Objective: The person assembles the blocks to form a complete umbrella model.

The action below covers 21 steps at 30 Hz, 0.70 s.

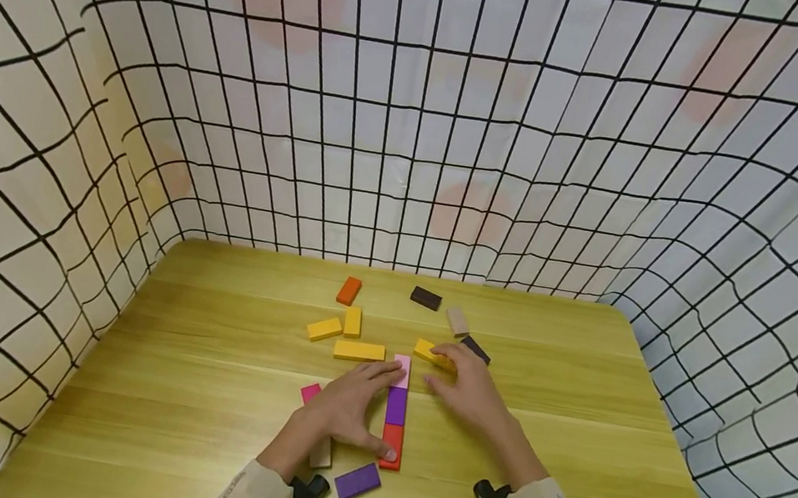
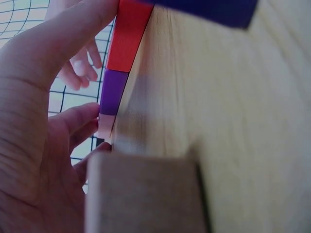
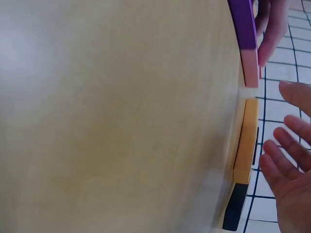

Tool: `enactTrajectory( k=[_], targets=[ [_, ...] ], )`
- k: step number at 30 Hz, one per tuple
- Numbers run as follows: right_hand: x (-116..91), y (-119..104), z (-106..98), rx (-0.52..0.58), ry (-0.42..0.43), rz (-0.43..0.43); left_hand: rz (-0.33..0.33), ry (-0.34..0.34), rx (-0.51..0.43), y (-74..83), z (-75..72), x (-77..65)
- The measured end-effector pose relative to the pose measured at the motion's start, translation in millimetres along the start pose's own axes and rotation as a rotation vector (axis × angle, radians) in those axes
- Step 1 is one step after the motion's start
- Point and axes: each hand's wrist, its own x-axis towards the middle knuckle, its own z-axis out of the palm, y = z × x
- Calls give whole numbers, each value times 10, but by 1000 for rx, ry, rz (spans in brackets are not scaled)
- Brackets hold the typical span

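A straight row of flat blocks runs away from me on the wooden table: a red block (image 1: pixel 393 438), a purple block (image 1: pixel 397 406) and a light pink block (image 1: pixel 401 375). My left hand (image 1: pixel 348 406) spans the row from its left side. Its thumb touches the red block and its spread fingers reach the pink one. My right hand (image 1: pixel 475 389) hovers by a yellow block (image 1: pixel 425 349), partly covering it. In the right wrist view this hand's fingers (image 3: pixel 279 158) are spread and apart from the yellow block (image 3: pixel 247 141).
A loose purple block (image 1: pixel 357 482), a tan block (image 1: pixel 322 453) and a magenta block (image 1: pixel 309 391) lie near my left wrist. Farther back are several yellow blocks (image 1: pixel 359 351), an orange block (image 1: pixel 349 290), dark blocks (image 1: pixel 426 298) and a beige block (image 1: pixel 458 321). Black netting (image 1: pixel 411 158) surrounds the table.
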Motion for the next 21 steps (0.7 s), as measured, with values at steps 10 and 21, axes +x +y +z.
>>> enactTrajectory(
  k=[10, 21],
  targets=[
    [234, 62, 17, -103, -63, 73, 11, 6, 23, -7, -8, 1],
    [319, 109, 68, -162, -80, 78, 12, -2, 7, 9, -9, 2]
  ],
)
